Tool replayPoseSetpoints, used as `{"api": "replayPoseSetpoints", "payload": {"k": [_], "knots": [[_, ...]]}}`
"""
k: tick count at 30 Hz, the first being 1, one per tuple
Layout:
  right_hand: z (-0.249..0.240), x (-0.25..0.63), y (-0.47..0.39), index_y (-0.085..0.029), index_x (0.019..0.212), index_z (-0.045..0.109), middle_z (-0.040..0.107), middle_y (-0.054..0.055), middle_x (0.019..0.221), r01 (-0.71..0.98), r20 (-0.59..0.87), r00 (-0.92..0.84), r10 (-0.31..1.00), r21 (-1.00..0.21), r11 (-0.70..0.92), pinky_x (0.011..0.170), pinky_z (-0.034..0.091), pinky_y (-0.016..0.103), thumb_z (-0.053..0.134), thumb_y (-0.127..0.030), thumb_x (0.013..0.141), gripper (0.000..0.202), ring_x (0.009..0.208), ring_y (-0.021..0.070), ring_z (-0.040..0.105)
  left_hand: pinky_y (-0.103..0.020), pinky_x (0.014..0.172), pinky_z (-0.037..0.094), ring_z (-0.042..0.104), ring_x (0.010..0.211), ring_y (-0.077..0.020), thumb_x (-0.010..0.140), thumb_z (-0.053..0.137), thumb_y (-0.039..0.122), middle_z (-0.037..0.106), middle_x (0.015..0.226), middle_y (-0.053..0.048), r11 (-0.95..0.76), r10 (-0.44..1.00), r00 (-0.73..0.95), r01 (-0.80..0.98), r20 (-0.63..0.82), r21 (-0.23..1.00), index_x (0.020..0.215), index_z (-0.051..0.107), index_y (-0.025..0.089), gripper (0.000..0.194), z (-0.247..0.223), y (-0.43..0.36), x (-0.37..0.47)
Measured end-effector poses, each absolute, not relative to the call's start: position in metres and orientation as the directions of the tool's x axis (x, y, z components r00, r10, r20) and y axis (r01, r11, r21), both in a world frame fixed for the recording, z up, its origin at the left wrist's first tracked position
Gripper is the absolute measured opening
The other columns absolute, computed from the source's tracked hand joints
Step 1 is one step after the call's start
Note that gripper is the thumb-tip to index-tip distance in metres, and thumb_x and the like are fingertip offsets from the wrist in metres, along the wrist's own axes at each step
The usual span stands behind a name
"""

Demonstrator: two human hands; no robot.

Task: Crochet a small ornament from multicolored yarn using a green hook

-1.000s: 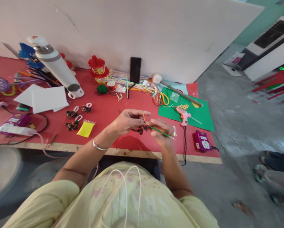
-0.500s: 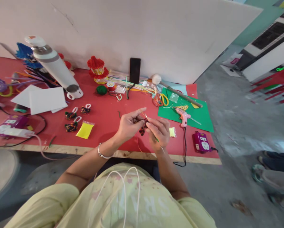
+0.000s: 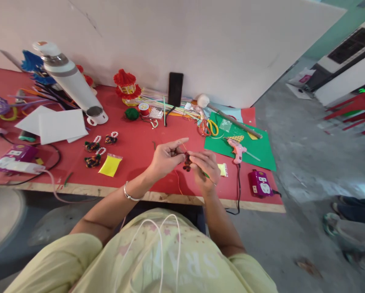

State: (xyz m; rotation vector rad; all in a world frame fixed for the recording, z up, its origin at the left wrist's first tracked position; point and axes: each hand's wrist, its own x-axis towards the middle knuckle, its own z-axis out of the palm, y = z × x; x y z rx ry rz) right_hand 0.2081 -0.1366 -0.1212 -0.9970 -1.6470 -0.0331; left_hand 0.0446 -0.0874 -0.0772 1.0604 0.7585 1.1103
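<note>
Over the table's front part, my left hand (image 3: 166,160) pinches a small dark multicoloured crochet piece (image 3: 187,162), its index finger stretched out with orange yarn running over it. My right hand (image 3: 207,169) is closed around a crochet hook (image 3: 206,175); only a bit of its green grip shows, and its tip is hidden at the piece. Both hands meet at the work. A loose strand of yarn (image 3: 178,182) hangs below onto the red table (image 3: 136,179). To the left lie three small dark crocheted pieces with white bead loops (image 3: 92,160), beside a yellow packet (image 3: 110,165).
A white flask (image 3: 69,81) and mug (image 3: 97,115) stand at the back left. Behind my hands are a phone (image 3: 175,89), green yarn ball (image 3: 131,114) and scissors (image 3: 213,127). A pink glue gun (image 3: 237,150) lies on green sheet; a purple power box (image 3: 261,183) sits right.
My right hand has turned slightly, and the hook's shiny tip and rear shaft no longer show. The crochet piece has shifted a little to the right. The view has moved slightly.
</note>
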Motion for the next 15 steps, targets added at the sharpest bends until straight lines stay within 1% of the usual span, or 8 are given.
{"api": "replayPoseSetpoints", "payload": {"k": [2,4,6,8,9,11,13,15], "knots": [[-0.124,0.206,-0.137,-0.043,0.127,0.074,0.084,-0.001,0.12,0.692,0.842,0.007,0.54,-0.394,0.604,0.104,0.051,0.05,0.075,-0.027,0.094,0.037,0.105,0.0248,0.072,-0.019,0.052,0.043,0.056,0.055,-0.0074,0.066,0.087,0.014,0.064,0.065,0.003,0.113,0.955,0.296,-0.35,-0.005,0.93,0.124,0.079,0.013,0.059,-0.075,-0.088,0.045],[-0.126,0.206,-0.136,-0.046,0.128,0.072,0.083,-0.002,0.123,0.713,0.876,0.034,0.482,-0.359,0.603,0.104,0.05,0.049,0.077,-0.028,0.092,0.04,0.109,0.025,0.07,-0.018,0.045,0.034,0.048,0.047,-0.0048,0.066,0.088,0.017,0.06,0.062,0.004,0.232,0.928,0.366,-0.402,-0.077,0.886,0.122,0.08,0.013,0.056,-0.072,-0.087,0.043],[-0.126,0.21,-0.134,-0.046,0.128,0.072,0.082,-0.002,0.125,0.649,0.87,0.038,0.491,-0.395,0.65,0.103,0.051,0.049,0.074,-0.03,0.095,0.037,0.109,0.0245,0.07,-0.017,0.041,0.022,0.036,0.041,-0.0014,0.064,0.09,0.017,0.057,0.06,0.005,0.358,0.878,0.454,-0.416,-0.15,0.836,0.117,0.082,0.012,0.053,-0.068,-0.085,0.038],[-0.12,0.22,-0.131,-0.045,0.129,0.072,0.082,-0.002,0.125,0.543,0.827,-0.041,0.56,-0.452,0.708,0.102,0.053,0.05,0.07,-0.033,0.098,0.033,0.107,0.024,0.072,-0.018,0.041,0.016,0.03,0.04,0.0001,0.061,0.091,0.015,0.056,0.058,0.005,0.411,0.84,0.511,-0.381,-0.182,0.828,0.111,0.083,0.011,0.051,-0.064,-0.08,0.03],[-0.115,0.226,-0.129,-0.045,0.13,0.071,0.082,-0.001,0.126,0.492,0.798,-0.108,0.593,-0.475,0.729,0.102,0.053,0.051,0.069,-0.033,0.099,0.033,0.106,0.0238,0.073,-0.018,0.041,0.017,0.031,0.04,-0.0002,0.06,0.091,0.015,0.057,0.057,0.005,0.412,0.827,0.531,-0.352,-0.183,0.841,0.109,0.083,0.01,0.049,-0.062,-0.077,0.027],[-0.102,0.239,-0.125,-0.044,0.131,0.071,0.082,-0.001,0.125,0.441,0.751,-0.251,0.61,-0.472,0.763,0.104,0.052,0.053,0.069,-0.036,0.099,0.034,0.106,0.0238,0.073,-0.019,0.043,0.021,0.039,0.043,-0.0026,0.06,0.092,0.014,0.06,0.059,0.003,0.381,0.808,0.565,-0.281,-0.169,0.881,0.107,0.084,0.01,0.048,-0.059,-0.072,0.02],[-0.088,0.25,-0.122,-0.044,0.131,0.072,0.083,-0.001,0.123,0.421,0.735,-0.324,0.596,-0.452,0.786,0.103,0.052,0.052,0.07,-0.038,0.098,0.034,0.107,0.0241,0.072,-0.019,0.045,0.027,0.047,0.048,-0.0051,0.06,0.092,0.014,0.064,0.063,0.0,0.341,0.796,0.586,-0.223,-0.154,0.913,0.107,0.084,0.01,0.047,-0.058,-0.068,0.017],[-0.078,0.257,-0.122,-0.043,0.13,0.073,0.084,0.0,0.121,0.423,0.729,-0.349,0.589,-0.438,0.793,0.101,0.052,0.051,0.071,-0.039,0.097,0.033,0.107,0.0242,0.071,-0.02,0.047,0.03,0.051,0.051,-0.0064,0.06,0.091,0.014,0.066,0.066,-0.001,0.32,0.789,0.596,-0.189,-0.151,0.929,0.107,0.085,0.011,0.047,-0.058,-0.066,0.016]]}}
